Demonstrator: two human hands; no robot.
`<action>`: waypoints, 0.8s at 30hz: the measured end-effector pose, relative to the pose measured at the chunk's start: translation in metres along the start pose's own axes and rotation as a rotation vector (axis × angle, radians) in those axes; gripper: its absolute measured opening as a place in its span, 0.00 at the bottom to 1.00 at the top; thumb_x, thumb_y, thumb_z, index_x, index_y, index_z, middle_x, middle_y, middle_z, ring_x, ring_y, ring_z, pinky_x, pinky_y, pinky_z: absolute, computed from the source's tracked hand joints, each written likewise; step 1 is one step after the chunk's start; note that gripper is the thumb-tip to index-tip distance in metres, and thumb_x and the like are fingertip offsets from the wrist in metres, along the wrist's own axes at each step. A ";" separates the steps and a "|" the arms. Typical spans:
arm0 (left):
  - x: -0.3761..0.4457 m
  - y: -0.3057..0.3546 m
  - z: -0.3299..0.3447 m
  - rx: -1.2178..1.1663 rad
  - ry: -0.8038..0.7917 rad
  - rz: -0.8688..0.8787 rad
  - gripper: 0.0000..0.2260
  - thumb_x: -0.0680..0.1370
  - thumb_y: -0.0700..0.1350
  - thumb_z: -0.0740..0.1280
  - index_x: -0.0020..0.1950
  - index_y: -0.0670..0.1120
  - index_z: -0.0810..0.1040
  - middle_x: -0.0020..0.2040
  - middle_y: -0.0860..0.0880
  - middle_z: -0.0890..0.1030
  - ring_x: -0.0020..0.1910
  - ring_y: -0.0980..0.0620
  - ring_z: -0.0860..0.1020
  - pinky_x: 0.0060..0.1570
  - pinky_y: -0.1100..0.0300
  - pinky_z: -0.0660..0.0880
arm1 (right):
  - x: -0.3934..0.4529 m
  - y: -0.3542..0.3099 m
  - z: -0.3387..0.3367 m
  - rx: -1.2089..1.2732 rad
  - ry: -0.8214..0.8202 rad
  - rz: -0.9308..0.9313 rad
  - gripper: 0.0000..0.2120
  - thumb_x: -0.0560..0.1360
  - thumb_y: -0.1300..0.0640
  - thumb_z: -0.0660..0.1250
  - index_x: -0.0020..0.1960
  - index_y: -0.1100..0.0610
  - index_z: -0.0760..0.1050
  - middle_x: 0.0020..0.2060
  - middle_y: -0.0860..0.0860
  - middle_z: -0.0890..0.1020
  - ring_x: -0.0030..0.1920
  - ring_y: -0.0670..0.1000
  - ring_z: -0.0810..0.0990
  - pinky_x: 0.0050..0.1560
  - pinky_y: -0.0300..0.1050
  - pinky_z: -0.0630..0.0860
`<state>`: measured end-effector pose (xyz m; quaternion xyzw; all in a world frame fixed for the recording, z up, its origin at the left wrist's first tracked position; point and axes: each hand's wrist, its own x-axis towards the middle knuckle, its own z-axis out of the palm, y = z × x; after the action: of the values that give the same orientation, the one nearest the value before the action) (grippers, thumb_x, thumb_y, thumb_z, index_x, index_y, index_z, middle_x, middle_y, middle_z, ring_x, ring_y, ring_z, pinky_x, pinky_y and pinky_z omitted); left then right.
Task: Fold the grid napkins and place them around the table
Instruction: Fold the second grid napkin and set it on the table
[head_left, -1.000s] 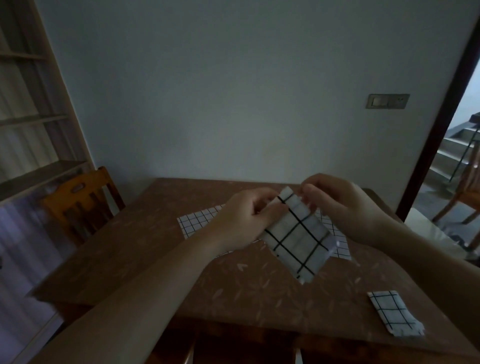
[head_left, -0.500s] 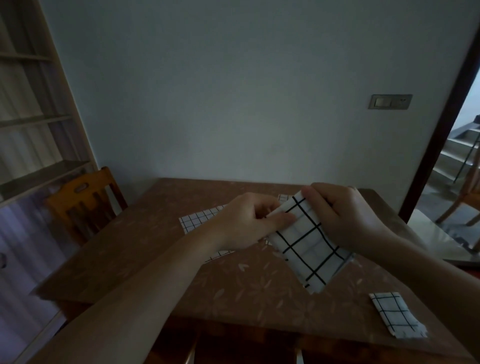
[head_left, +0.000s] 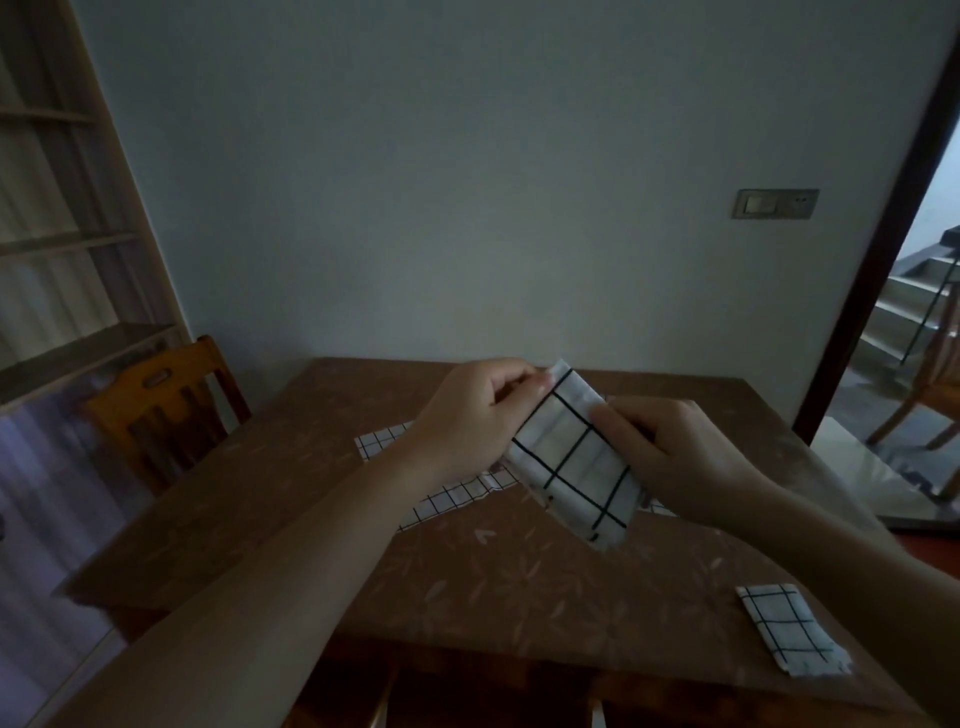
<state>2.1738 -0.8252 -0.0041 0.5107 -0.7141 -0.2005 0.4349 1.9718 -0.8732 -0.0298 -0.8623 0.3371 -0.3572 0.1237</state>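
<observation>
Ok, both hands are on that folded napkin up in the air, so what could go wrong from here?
1. The folded napkin is held only at its upper part by the left hand and right hand; its lower end hangs free, so the fold may open if either grip slackens.
2. Set down straight below, it could land on the unfolded napkins.
3. The placed napkin lies near the table edge; a forearm might knock it off.

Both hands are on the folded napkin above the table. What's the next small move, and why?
Probably lower the folded napkin to a bare spot on the table. The left hand and right hand pinch it in the air, already narrow, and one folded napkin already lies at the near right edge.
</observation>
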 end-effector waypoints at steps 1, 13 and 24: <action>0.001 -0.004 0.000 0.022 0.031 0.017 0.15 0.82 0.51 0.61 0.42 0.46 0.80 0.31 0.39 0.77 0.26 0.44 0.74 0.26 0.52 0.72 | -0.001 0.003 0.002 -0.037 -0.005 -0.005 0.23 0.79 0.45 0.56 0.32 0.57 0.71 0.25 0.51 0.74 0.25 0.47 0.71 0.27 0.44 0.66; -0.003 -0.041 0.022 -0.013 0.307 -0.023 0.15 0.83 0.48 0.60 0.38 0.43 0.76 0.29 0.52 0.72 0.28 0.57 0.70 0.30 0.60 0.68 | -0.021 0.003 0.030 1.104 -0.338 0.608 0.34 0.66 0.33 0.67 0.67 0.51 0.73 0.59 0.54 0.82 0.59 0.56 0.81 0.59 0.55 0.78; -0.020 -0.078 0.035 -0.100 0.227 -0.268 0.17 0.83 0.51 0.59 0.38 0.44 0.76 0.32 0.47 0.75 0.32 0.56 0.75 0.37 0.58 0.72 | -0.026 0.016 0.040 0.808 -0.242 0.599 0.07 0.70 0.57 0.69 0.42 0.61 0.77 0.32 0.54 0.83 0.30 0.47 0.81 0.34 0.38 0.79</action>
<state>2.1902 -0.8440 -0.0878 0.5983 -0.5754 -0.2328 0.5067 1.9779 -0.8688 -0.0797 -0.6465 0.3873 -0.3056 0.5819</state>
